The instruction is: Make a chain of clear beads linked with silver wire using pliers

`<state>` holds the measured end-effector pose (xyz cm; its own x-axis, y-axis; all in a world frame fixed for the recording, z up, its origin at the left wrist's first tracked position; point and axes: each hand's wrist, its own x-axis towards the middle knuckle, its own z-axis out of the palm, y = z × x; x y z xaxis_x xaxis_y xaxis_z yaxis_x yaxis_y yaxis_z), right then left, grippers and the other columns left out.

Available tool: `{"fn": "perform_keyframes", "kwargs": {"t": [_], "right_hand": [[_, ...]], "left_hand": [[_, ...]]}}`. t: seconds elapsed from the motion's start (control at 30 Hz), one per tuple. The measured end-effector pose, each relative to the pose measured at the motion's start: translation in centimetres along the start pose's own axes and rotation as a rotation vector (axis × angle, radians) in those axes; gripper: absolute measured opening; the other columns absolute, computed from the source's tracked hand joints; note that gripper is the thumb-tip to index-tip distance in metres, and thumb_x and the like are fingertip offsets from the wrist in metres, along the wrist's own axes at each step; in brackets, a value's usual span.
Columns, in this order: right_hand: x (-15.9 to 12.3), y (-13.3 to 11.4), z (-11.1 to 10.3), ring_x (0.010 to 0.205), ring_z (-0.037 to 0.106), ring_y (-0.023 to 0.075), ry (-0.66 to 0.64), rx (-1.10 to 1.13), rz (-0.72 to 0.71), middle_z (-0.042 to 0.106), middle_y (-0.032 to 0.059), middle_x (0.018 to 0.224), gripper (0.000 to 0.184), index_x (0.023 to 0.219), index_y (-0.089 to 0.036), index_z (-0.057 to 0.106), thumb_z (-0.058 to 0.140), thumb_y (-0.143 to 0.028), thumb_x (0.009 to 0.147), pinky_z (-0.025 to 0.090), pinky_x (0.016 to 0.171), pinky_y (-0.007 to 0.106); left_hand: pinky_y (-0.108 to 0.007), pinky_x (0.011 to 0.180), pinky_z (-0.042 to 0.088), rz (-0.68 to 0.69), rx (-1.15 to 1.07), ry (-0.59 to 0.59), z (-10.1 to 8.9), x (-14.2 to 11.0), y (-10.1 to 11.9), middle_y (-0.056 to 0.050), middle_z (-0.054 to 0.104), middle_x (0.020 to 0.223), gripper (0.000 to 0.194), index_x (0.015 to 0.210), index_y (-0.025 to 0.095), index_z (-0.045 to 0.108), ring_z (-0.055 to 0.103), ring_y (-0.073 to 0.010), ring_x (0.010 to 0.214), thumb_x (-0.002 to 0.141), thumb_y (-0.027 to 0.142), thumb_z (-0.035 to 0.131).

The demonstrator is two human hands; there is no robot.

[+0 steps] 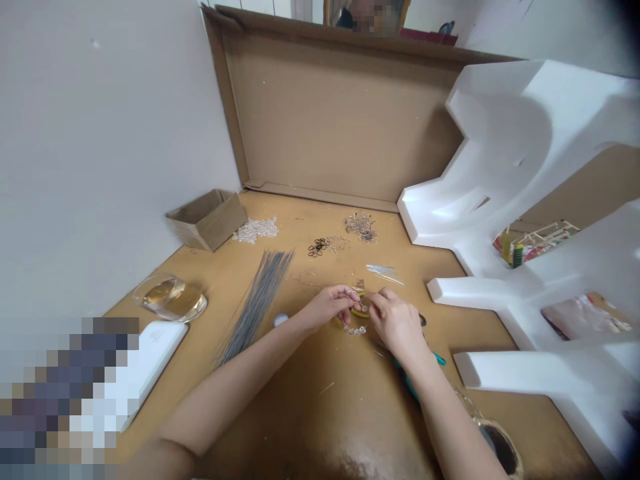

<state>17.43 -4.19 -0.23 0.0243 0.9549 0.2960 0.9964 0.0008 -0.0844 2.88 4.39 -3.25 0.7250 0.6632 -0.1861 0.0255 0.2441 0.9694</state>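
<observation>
My left hand (329, 307) pinches a thin wire with clear beads (355, 330) strung in a curve below the fingers. Close beside it, my right hand (397, 321) has its fingers pressed together near another bead (364, 308) on the wire; what they grip is too small to make out. Behind the fingers lies something yellow (358, 293), partly hidden. A tool with teal handles (440, 359) lies under my right forearm. Left of my hands is a bundle of straight grey wires (257, 300), and a few short silvery wires (385, 272) lie beyond my right hand.
Clear beads (256, 229) lie beside a small cardboard box (207, 220). Black rings (317, 247) and small metal pieces (360, 225) lie further back. A glass (173, 298) and a white case (157, 353) stand left, white foam packing (480, 370) right, a cardboard wall (340, 120) behind.
</observation>
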Motion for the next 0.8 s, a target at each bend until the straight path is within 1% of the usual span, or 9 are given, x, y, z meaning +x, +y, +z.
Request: {"fn": "perform_keyframes", "kwargs": {"t": [0.1,0.2,0.27,0.37,0.5,0.63,0.8], "right_hand": [[0.0,0.1,0.2,0.067,0.059,0.0143,0.021,0.056,0.026,0.064,0.0030,0.083,0.025,0.093,-0.025,0.065,0.043,-0.021,0.083,0.033,0.053,0.023],[0.1,0.1,0.2,0.068,0.060,0.0147,0.026,0.148,0.039,0.065,0.0030,0.085,0.026,0.094,-0.025,0.065,0.043,-0.022,0.083,0.037,0.056,0.023],[0.2,0.2,0.1,0.069,0.061,0.0149,0.013,0.215,0.026,0.065,0.0035,0.086,0.026,0.094,-0.024,0.066,0.042,-0.021,0.083,0.040,0.059,0.023],[0.3,0.3,-0.2,0.071,0.061,0.0151,-0.001,0.301,0.002,0.065,0.0039,0.086,0.025,0.093,-0.024,0.065,0.042,-0.020,0.083,0.042,0.063,0.024],[0.3,0.7,-0.4,0.075,0.061,0.0164,0.009,0.384,0.011,0.065,0.0044,0.089,0.024,0.096,-0.023,0.064,0.043,-0.022,0.084,0.045,0.068,0.026],[0.3,0.9,-0.3,0.079,0.061,0.0175,0.023,0.427,0.014,0.066,0.0051,0.093,0.024,0.099,-0.023,0.063,0.044,-0.023,0.083,0.046,0.070,0.028],[0.3,1.1,-0.3,0.075,0.060,0.0167,0.029,0.475,0.011,0.066,0.0049,0.089,0.025,0.099,-0.022,0.063,0.045,-0.023,0.082,0.046,0.068,0.028]], "left_hand": [[-0.017,0.047,0.041,-0.007,0.004,-0.006,0.1,-0.2,0.2,-0.002,0.064,0.080,0.017,0.082,0.014,0.053,0.052,-0.0037,0.044,0.073,0.028,0.054],[-0.018,0.046,0.041,-0.050,0.016,-0.033,0.3,-0.4,0.6,-0.002,0.064,0.079,0.013,0.079,0.014,0.051,0.053,-0.0047,0.043,0.073,0.026,0.051],[-0.019,0.045,0.042,-0.062,0.027,-0.046,0.4,-0.4,0.6,-0.002,0.063,0.075,0.011,0.078,0.014,0.050,0.053,-0.0055,0.041,0.073,0.024,0.049],[-0.019,0.043,0.041,-0.031,0.031,-0.034,0.5,-0.4,0.5,0.001,0.061,0.068,0.010,0.078,0.015,0.050,0.051,-0.0057,0.039,0.073,0.024,0.047],[-0.018,0.044,0.039,0.016,0.048,-0.042,0.5,-0.3,0.3,0.001,0.060,0.067,0.015,0.077,0.015,0.050,0.051,-0.0054,0.040,0.077,0.029,0.046],[-0.018,0.046,0.039,0.006,0.080,-0.053,0.5,-0.2,0.3,0.001,0.060,0.068,0.020,0.074,0.014,0.050,0.053,-0.0052,0.042,0.078,0.033,0.048],[-0.019,0.046,0.041,0.014,0.084,-0.093,0.2,-0.3,0.2,0.000,0.059,0.067,0.022,0.075,0.014,0.051,0.053,-0.0062,0.043,0.077,0.035,0.050]]}}
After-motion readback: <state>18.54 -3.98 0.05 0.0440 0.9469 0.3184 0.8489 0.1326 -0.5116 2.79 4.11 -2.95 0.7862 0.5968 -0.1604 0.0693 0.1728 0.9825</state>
